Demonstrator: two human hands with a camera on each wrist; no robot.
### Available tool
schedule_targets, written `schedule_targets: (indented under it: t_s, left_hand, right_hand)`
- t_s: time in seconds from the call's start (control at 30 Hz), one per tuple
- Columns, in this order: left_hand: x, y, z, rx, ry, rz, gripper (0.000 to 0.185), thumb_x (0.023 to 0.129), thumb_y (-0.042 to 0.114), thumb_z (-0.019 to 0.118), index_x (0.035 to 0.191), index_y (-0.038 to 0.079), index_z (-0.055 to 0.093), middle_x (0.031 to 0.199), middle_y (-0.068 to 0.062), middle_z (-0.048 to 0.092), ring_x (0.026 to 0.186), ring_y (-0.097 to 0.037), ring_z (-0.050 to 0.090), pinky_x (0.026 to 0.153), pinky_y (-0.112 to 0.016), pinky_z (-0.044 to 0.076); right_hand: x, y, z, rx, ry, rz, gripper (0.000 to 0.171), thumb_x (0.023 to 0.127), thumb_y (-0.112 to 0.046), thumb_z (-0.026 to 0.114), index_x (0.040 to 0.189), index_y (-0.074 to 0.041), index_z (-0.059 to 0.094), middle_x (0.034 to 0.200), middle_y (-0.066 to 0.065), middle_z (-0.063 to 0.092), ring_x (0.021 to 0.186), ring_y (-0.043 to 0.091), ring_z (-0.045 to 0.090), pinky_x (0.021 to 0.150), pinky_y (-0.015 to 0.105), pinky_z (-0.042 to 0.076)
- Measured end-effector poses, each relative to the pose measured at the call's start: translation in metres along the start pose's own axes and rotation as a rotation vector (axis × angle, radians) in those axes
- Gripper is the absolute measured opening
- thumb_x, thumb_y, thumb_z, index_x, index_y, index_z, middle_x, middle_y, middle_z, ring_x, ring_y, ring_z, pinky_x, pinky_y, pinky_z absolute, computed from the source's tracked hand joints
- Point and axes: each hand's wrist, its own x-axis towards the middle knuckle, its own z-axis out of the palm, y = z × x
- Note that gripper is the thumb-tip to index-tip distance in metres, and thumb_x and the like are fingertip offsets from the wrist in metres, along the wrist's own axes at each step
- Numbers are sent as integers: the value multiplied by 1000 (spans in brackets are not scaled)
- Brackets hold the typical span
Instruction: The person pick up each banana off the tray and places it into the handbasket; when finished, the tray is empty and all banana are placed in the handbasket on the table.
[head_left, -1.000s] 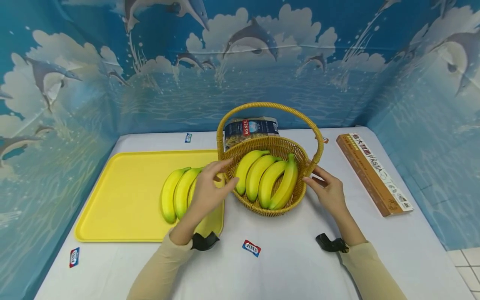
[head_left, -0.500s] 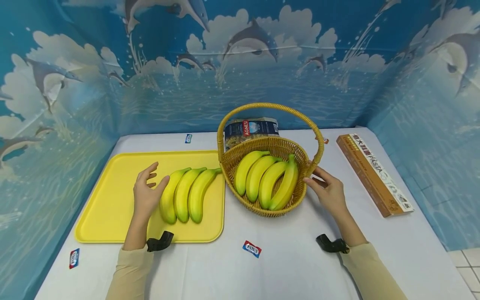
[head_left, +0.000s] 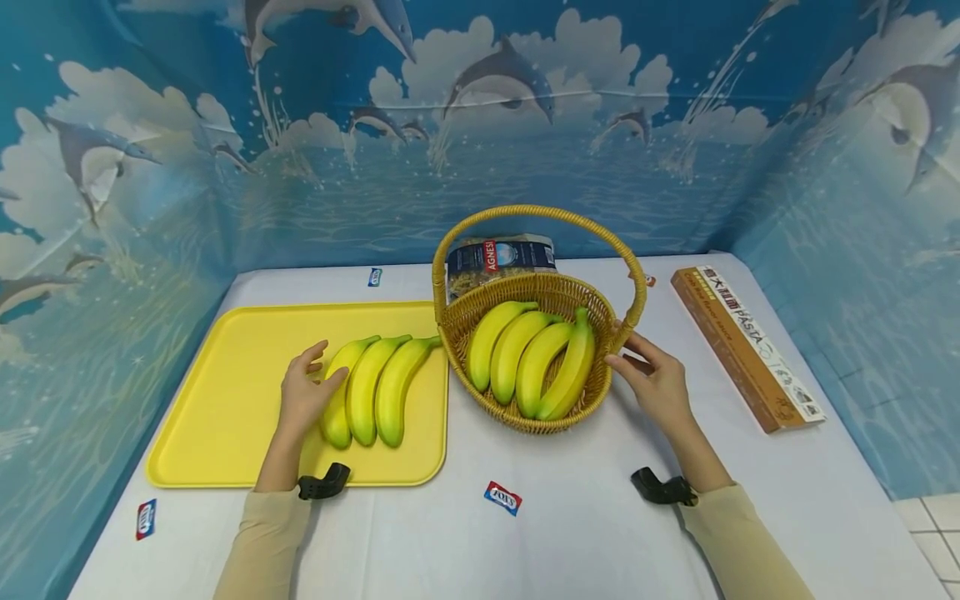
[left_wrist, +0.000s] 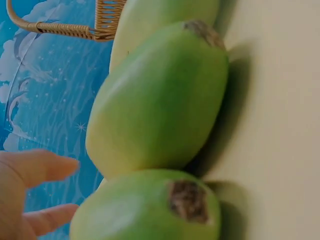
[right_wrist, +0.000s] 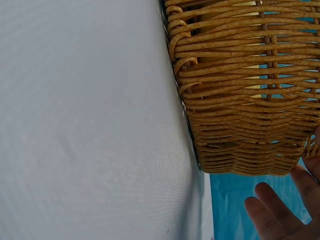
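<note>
Three yellow-green bananas lie side by side on the right part of a yellow tray. My left hand is at the leftmost of them, fingers loosely spread and thumb toward its upper side. In the left wrist view a banana end fills the middle, and two fingertips show beside the nearest one. To the right of the tray stands a wicker basket with a tall arched handle, holding several bananas. My right hand pinches the basket's right rim by the handle's foot; its other fingers spread below the rim.
Behind the basket lies an Agnesi pasta bag. A long brown and white pasta box is at the right. Small Fox's wrappers are scattered on the white tablecloth. A dolphin-print curtain encloses the table.
My left hand has left the basket's left side, gone left over the tray, then come slightly right to the leftmost banana. My right hand has stayed on the basket rim.
</note>
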Motion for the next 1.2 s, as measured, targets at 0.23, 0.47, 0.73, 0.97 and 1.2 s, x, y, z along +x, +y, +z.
schedule_targets:
  t_s: [0.23, 0.47, 0.73, 0.97, 1.2]
  left_hand:
    - [1, -5, 2, 84, -74, -76, 58, 95, 16, 62, 146, -1, 41, 146, -27, 40, 133, -43, 41, 108, -57, 37]
    - [0, -6, 6, 94, 17, -80, 58, 92, 16, 65, 144, 0, 47, 135, -28, 48, 121, -42, 49, 100, -54, 43]
    - [-8, 10, 0, 44, 192, -5, 54, 88, 12, 68, 140, 3, 53, 129, -23, 50, 113, -36, 50, 88, -41, 46]
    - [-33, 56, 10, 12, 225, 207, 51, 81, 9, 74, 130, 3, 62, 118, -18, 59, 99, -25, 56, 75, -18, 44]
    - [-48, 115, 51, -2, 124, 445, 49, 78, 12, 76, 125, 5, 66, 112, -14, 62, 95, -26, 61, 76, -40, 53]
  right_hand:
    - [3, 29, 3, 11, 4, 9, 47, 87, 3, 69, 132, 6, 57, 126, 28, 61, 106, -20, 49, 85, 7, 47]
    - [4, 37, 4, 13, -1, 12, 48, 89, -7, 70, 134, 0, 58, 127, 23, 63, 108, -18, 51, 86, 8, 48]
    - [4, 37, 4, 2, -10, 8, 48, 89, -9, 70, 135, 0, 58, 128, 22, 63, 108, -18, 50, 86, 9, 48]
    - [3, 37, 3, 7, -11, 15, 48, 89, -7, 70, 135, 0, 57, 128, 24, 62, 108, -19, 50, 86, 7, 47]
    - [0, 0, 0, 8, -6, 17, 44, 88, 3, 67, 130, 12, 56, 125, 32, 60, 103, -21, 49, 86, 9, 48]
